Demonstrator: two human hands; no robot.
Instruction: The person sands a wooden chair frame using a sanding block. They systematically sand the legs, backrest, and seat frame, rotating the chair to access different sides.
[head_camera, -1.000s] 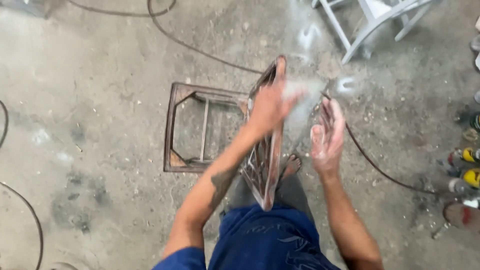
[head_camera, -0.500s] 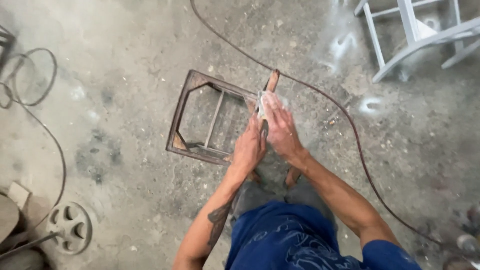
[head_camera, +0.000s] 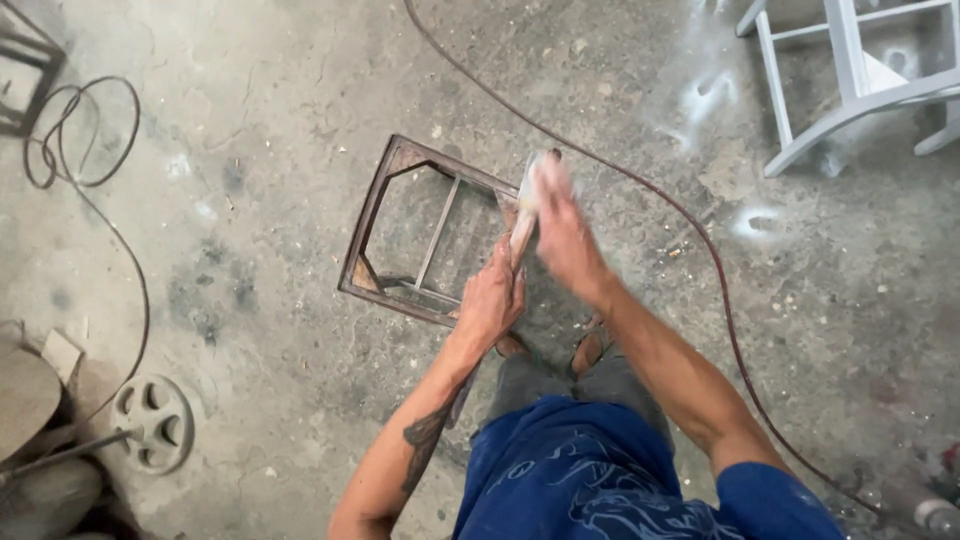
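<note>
- The person's left hand (head_camera: 492, 300) is gripping the near edge of a rusty metal frame piece (head_camera: 521, 222) that is standing upright, edge-on to the head camera; the fingers are clenched around it.
- The right hand (head_camera: 562, 222) is lying just above that grip, pressed flat against the far upper part of the same piece, with a pale pad or cloth (head_camera: 530, 185) showing at its fingertips. The hand is blurred, so I cannot tell whether it is closing on the pad or only pressing it.
- Just to the left of the grip, a brown rectangular frame (head_camera: 372, 215) with cross bars is lying flat on the concrete floor (head_camera: 250, 120), almost touching the held piece.
- Below the grip, the person's sandalled feet (head_camera: 590, 350) are showing.
- A reddish cable (head_camera: 700, 240) is running past on the right side of the hands.
- Well apart, up to the right, a white chair frame (head_camera: 850, 90) is standing.
- Far off to the lower left, a small wheel (head_camera: 155, 420) is lying near a coil of dark wire (head_camera: 80, 130).
</note>
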